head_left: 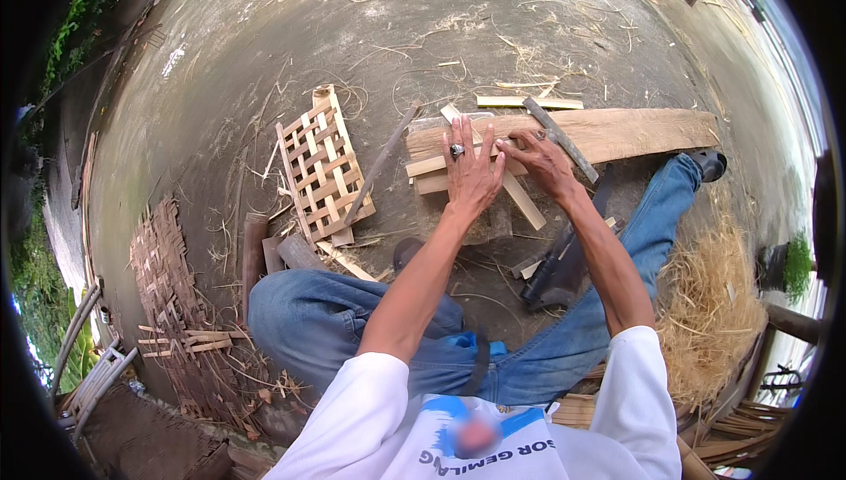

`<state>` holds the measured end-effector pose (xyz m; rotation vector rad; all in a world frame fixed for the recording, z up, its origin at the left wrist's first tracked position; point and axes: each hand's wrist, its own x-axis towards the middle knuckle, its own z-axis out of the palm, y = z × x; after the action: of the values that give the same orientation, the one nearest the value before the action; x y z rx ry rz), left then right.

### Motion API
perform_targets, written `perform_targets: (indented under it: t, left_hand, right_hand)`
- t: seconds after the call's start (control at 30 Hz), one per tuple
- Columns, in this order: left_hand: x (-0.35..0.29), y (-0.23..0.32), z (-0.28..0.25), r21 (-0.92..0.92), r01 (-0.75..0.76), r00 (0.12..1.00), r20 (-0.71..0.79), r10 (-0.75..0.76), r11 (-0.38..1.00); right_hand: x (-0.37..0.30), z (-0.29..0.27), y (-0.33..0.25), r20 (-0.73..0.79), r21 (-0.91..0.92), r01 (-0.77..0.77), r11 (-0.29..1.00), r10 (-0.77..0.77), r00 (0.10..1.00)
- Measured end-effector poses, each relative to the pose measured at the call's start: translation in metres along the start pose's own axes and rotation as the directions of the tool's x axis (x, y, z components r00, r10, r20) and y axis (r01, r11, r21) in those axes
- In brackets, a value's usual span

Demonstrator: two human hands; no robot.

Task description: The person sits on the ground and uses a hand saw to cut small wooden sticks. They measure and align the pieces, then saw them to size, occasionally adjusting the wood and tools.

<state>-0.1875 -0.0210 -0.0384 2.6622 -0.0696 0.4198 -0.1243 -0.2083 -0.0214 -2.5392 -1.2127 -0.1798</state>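
My left hand (474, 167) lies flat with its fingers stretched out, pressing on a pale bamboo strip (426, 165) that runs across a wooden plank (656, 131). A second bamboo strip (524, 200) crosses under my hands at a slant, one end showing past the left fingertips. Close beside it, my right hand (548, 165) has its fingers bent, with thumb and forefinger pinched at the right end of the first strip. The right fingertips are partly hidden. A grey stick (561, 141) lies slantwise on the plank, against the right hand.
An open-woven bamboo panel (328, 167) lies left of the plank, a thin dark stick (381, 165) across its edge. More bamboo strips (529, 102) lie beyond the plank. A long dark object (564, 261) rests between my legs. Pale shavings (712, 304) are heaped at right.
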Motion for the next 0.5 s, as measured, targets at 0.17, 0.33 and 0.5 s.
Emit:
perform_targets:
  t: [0.17,0.33,0.5]
  left_hand:
    - [0.002,0.001,0.001,-0.011,0.034,0.997,0.064,-0.033,0.999]
    - [0.001,-0.005,0.007,-0.024,0.017,0.999,0.037,-0.016,1.000]
    - [0.002,-0.001,0.005,-0.077,0.044,0.994,0.101,-0.036,0.996]
  right_hand:
    - [0.000,0.001,-0.002,-0.019,-0.021,-0.004,1.000,0.003,1.000]
    - [0.002,-0.002,-0.004,-0.019,0.013,-0.005,1.000,0.005,1.000]
    - [0.000,-0.009,-0.006,-0.008,0.038,-0.027,0.999,0.027,1.000]
